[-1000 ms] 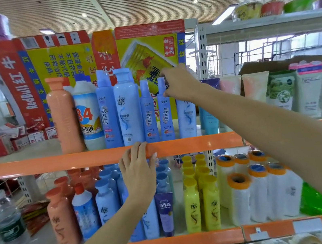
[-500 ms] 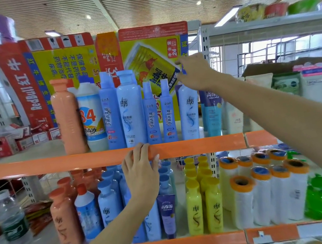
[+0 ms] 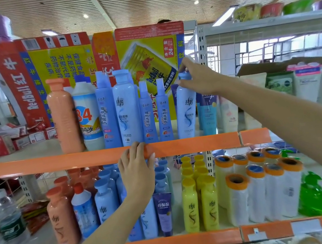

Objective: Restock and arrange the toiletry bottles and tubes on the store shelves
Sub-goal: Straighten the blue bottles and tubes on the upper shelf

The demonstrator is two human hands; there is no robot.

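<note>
Right hand (image 3: 197,77): we have it at about 1 o'clock in the head view, fingers curled down over the cap of the pale blue shampoo bottle (image 3: 186,113); the grip is closed on the cap only, body left free.
Left hand (image 3: 137,172): near centre, fingertips hooked over the orange rail (image 3: 191,145) of the upper shelf; it carries nothing, and we read it as a brace.
Bottle position: on the upper shelf at the right end of the blue row, just beside two slim spray bottles (image 3: 155,112) at its 9 o'clock and a teal tube (image 3: 207,112) at its 3 o'clock.
Long axis: near vertical, top leaning slightly toward 1 o'clock; the base appears to meet the shelf just behind the rail, though contact is hard to confirm.
Key relation: the bottle hangs straight down, toward 6 o'clock, from the grip, so we judge any correction will pivot about its base.
Nearer hand: the right, clearly; the left sits well apart at the bottle's 7 o'clock.
Step, as we judge it: squaring the bottle into line with the row.
Risk: tipping a neighbouring spray bottle.
</note>
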